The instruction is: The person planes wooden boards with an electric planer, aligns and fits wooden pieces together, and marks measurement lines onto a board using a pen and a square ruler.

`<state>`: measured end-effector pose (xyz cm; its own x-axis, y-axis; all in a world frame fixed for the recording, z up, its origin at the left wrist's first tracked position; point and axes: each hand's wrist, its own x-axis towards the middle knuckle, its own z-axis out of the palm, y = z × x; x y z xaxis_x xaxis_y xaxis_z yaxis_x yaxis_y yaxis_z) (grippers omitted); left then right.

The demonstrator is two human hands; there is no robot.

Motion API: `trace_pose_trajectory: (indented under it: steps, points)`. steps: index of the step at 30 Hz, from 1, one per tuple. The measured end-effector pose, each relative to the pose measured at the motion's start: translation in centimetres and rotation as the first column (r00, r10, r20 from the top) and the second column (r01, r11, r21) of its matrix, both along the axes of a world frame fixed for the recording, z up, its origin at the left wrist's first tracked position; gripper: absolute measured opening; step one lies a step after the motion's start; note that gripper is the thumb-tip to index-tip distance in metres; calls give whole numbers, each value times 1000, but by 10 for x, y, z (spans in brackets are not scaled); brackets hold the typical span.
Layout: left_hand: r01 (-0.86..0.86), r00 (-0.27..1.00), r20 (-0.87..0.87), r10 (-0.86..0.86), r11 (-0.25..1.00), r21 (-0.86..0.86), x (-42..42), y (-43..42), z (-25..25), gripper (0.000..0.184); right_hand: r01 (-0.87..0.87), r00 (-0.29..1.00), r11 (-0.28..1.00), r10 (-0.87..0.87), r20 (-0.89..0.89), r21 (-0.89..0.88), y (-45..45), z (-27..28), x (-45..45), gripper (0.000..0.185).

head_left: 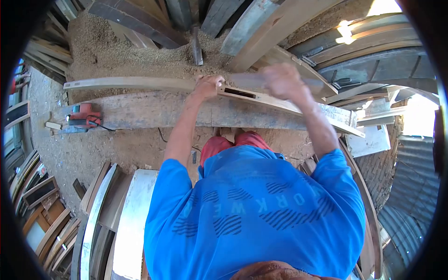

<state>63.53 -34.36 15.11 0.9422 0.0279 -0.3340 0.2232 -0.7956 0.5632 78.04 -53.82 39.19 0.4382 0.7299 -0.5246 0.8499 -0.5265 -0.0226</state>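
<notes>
1. Head view, and nearest us a blue shirt (261,196) with dark striped patches fills the bottom, red shorts (215,148) peeking out past its hem.
2. Out along the arms we go: the left hand (207,87) is on the rail (280,103), fingers curled down onto the wood, just beside a dark slot (240,94).
3. And look at the right hand (283,81), all blur above the rail! A pale, smeared strip (247,79) shows beside it; we cannot tell whether the fingers are closed on anything.
4. Our rail is long and slim, running along the far side of the plank (154,112) on the left and slanting across it on the right.
5. Over at the plank's left end we spot a red power tool (87,115), its cord (108,129) trailing toward the near edge.
6. Past the plank, sawdust (95,56) covers the ground, with heavy timbers (270,37) beyond.
7. Farther right, we see curved boards (373,44) stacked together.
</notes>
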Motion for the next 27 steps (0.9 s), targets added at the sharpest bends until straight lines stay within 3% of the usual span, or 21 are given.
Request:
trace_pose_trajectory:
  steps: [2,6,8,9,10,12,15,17,18,21,24,27]
  points:
    - [-1,996,-87,-2,999,-36,3,-1,3,30,43,985,975,-6,-172,216,-25,1,30,40]
    - [-70,986,-158,49,989,-129,7,2,14,34,363,823,913,-222,-523,184,-67,-41,53,54]
    - [-206,976,43,212,972,-108,-4,-7,22,39,532,662,843,-356,-659,79,-80,-54,40,55]
    - [-272,947,145,286,956,-107,-8,-13,31,43,585,544,803,-285,-789,114,-86,-62,35,53]
    - [-328,921,99,377,886,-328,-9,-16,38,45,612,513,779,-264,-817,133,-92,-75,32,52]
    - [-406,855,-61,515,592,-696,-16,-27,51,50,666,441,731,-221,-870,152,-104,-102,24,50]
    - [-357,843,-72,533,454,-816,-31,-49,67,46,617,544,772,-278,-792,152,-101,-115,16,44]
    - [-417,791,252,558,792,-445,-35,-40,70,41,484,803,835,-304,-512,263,-84,-93,0,39]
    - [-454,767,405,497,867,-205,-37,-36,69,38,404,891,866,-299,-341,296,-75,-86,-7,36]
    - [-479,801,194,566,801,-358,-43,-16,62,31,326,931,917,-269,-248,231,-62,-94,-15,33]
    - [-418,856,173,487,849,-322,-47,-16,57,25,235,959,954,-196,-207,187,-50,-111,-21,31]
    - [-299,888,319,333,942,-150,-50,-15,35,25,249,951,956,-211,-227,153,-40,-116,-24,29]
